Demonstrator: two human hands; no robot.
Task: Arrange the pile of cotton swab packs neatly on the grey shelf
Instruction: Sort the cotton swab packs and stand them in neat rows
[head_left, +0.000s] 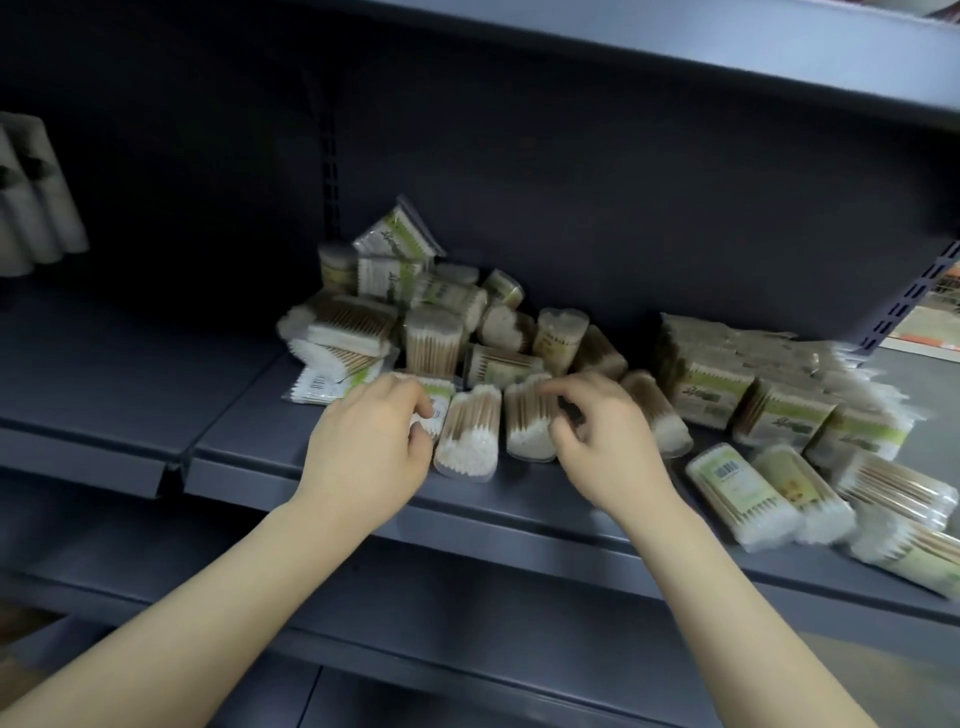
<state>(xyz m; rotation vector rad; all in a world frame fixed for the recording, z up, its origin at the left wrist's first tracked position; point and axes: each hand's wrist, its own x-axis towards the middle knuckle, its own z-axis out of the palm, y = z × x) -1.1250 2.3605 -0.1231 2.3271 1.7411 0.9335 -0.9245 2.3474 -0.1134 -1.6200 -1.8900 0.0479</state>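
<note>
Between both hands' grip lies one swab pack.

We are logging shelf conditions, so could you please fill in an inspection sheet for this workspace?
Surface: grey shelf, front lip bare.
Job's things: cotton swab packs heaped at centre; more lie flat at right.
Clutter: white bottles far left.
Grippers: left hand grips a labelled pack; right hand, fingers curled on a clear pack.
Cables: nothing seen.
Surroundings: upper shelf, slotted upright.
</note>
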